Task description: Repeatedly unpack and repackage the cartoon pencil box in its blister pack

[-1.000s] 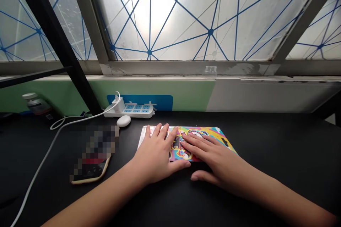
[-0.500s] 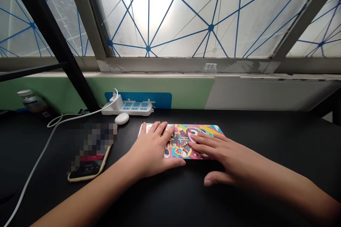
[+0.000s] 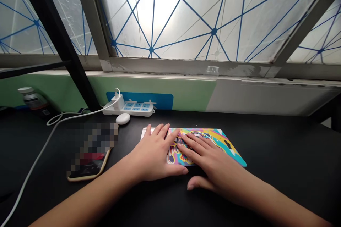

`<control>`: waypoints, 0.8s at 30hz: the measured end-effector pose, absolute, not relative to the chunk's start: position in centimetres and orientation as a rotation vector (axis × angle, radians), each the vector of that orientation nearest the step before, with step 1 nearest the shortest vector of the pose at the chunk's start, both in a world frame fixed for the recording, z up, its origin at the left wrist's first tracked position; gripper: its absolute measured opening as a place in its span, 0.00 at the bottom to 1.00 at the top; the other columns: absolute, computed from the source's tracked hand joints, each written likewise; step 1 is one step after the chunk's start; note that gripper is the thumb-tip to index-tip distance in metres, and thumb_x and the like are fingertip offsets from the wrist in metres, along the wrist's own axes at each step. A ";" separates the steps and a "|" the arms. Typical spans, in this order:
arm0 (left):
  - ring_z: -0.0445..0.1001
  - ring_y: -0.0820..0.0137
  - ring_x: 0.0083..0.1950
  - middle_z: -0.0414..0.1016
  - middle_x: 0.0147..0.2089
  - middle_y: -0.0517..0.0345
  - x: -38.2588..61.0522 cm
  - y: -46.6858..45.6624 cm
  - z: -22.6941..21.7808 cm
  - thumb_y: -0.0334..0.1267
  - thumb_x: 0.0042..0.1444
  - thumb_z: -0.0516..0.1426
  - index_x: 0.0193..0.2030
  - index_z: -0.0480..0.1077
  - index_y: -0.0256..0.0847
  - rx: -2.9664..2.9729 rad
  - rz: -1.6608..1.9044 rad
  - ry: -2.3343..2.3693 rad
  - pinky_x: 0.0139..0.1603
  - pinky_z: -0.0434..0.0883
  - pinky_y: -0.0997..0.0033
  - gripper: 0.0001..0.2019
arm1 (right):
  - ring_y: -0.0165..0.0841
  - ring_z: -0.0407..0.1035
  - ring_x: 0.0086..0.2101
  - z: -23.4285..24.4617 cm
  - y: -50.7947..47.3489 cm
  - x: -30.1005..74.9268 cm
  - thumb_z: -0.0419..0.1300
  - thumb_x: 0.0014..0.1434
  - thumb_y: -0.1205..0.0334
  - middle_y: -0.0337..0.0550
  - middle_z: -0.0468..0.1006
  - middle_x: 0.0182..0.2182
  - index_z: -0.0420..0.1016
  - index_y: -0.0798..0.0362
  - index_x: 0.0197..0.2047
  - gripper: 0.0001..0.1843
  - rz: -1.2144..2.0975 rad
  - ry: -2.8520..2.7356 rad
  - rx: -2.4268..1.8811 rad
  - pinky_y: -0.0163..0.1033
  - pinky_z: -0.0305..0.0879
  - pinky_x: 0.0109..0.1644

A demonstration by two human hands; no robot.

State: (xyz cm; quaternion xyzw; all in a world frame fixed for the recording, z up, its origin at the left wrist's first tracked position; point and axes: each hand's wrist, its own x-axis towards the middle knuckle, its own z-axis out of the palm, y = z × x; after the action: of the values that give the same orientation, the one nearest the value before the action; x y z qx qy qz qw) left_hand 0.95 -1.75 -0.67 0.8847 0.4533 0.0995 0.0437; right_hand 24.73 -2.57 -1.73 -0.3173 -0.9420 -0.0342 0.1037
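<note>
A flat rectangular thing with a bright cartoon print [image 3: 231,146] lies on the black desk in front of me; its exact kind I cannot tell. Its left end looks white and is mostly covered. My left hand [image 3: 158,152] rests on that left part, fingers spread and thumb stretched along the near edge. Over the middle of the print lies my right hand [image 3: 205,156], flat, with its fingers pointing to the far left and its thumb apart on the near side. Neither hand is wrapped around anything.
Left of my hands lies a phone [image 3: 93,163] in a pale case, partly pixelated. Behind it are a white rounded case [image 3: 123,118], a power strip [image 3: 138,109] with a plugged-in white cable [image 3: 39,156], and a bottle [image 3: 32,99]. A black post [image 3: 66,56] rises at left.
My right hand has slid left across the print, closer to my left hand, uncovering the right end of the printed thing. My left hand stays in place; the view has shifted slightly.
</note>
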 end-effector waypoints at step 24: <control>0.55 0.43 0.73 0.57 0.74 0.38 0.9 -1.5 -0.5 0.75 0.51 0.53 0.75 0.50 0.44 2.684 0.238 1.407 0.69 0.48 0.30 0.52 | 0.55 0.60 0.65 -0.2 -1.4 30.6 0.64 0.56 0.34 0.42 0.62 0.69 0.55 0.32 0.72 0.44 0.156 -2.855 -1.096 0.63 0.66 0.62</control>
State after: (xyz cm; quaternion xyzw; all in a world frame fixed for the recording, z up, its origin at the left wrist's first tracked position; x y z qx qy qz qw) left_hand 0.87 -1.53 -0.48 0.8818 0.4623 0.0781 0.0510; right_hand 30.62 -1.44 -0.23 -0.3576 -0.9316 0.0510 0.0397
